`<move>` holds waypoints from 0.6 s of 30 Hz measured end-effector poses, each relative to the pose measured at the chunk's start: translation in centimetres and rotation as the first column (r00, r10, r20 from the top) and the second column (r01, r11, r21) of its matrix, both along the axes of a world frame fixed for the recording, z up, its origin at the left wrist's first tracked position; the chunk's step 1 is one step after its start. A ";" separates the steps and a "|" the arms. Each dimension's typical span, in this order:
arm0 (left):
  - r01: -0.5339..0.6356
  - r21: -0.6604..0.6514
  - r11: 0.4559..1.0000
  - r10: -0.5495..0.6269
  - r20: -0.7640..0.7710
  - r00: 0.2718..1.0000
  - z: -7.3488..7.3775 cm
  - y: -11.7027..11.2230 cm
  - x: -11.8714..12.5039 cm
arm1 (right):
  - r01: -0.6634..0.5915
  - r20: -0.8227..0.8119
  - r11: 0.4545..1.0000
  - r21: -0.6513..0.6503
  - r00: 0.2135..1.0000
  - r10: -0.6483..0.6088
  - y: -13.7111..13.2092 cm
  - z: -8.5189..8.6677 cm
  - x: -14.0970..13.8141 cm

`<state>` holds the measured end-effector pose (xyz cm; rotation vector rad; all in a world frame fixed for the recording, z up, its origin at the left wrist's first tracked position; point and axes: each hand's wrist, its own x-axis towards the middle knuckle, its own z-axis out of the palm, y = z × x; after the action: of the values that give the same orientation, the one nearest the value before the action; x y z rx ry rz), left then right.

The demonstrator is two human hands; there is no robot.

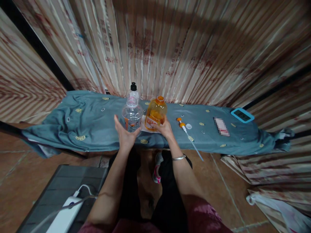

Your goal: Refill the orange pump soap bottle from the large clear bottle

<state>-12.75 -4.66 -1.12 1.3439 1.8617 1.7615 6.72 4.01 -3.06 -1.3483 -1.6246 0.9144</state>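
A clear empty-looking plastic bottle (pixel 132 115) stands on the cloth-covered bench, uncapped as far as I can see. Around its near side my left hand (pixel 126 137) is spread, thumb and fingers apart; whether it touches the bottle I cannot tell. To the right, my right hand (pixel 165 128) grips the lower right side of an orange-tinted bottle (pixel 155 111) with an open neck and some liquid inside. Behind the clear bottle stands another clear bottle with a black cap (pixel 133 86). An orange-and-white pump head with a long tube (pixel 184 127) lies right of my right hand.
A small white disc (pixel 188 126) lies near the pump. Farther right are a pinkish card (pixel 221 126) and a blue-framed digital timer (pixel 242 115). A striped curtain (pixel 155 48) hangs behind the bench. At lower left, a white power strip (pixel 65 215) rests on a dark surface.
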 end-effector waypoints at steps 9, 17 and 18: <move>-0.036 -0.182 0.983 0.058 0.121 0.991 1.0 2.5 0.9 | 0.051 -0.082 0.998 -0.021 0.995 -0.053 -4.9 0.6 2.0; -0.005 -0.080 0.997 0.014 0.116 0.993 1.2 1.0 0.5 | 0.009 -0.351 0.995 -0.101 0.935 -0.044 -10.9 -0.6 1.2; 0.009 -0.056 0.998 -0.002 0.115 0.993 1.4 0.5 0.6 | 0.005 -0.396 0.993 -0.119 0.917 -0.052 -11.3 -0.9 1.1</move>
<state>-12.14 -4.15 0.32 1.2002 1.8306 1.7311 7.83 -7.29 -3.95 -1.1637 -1.2502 1.1942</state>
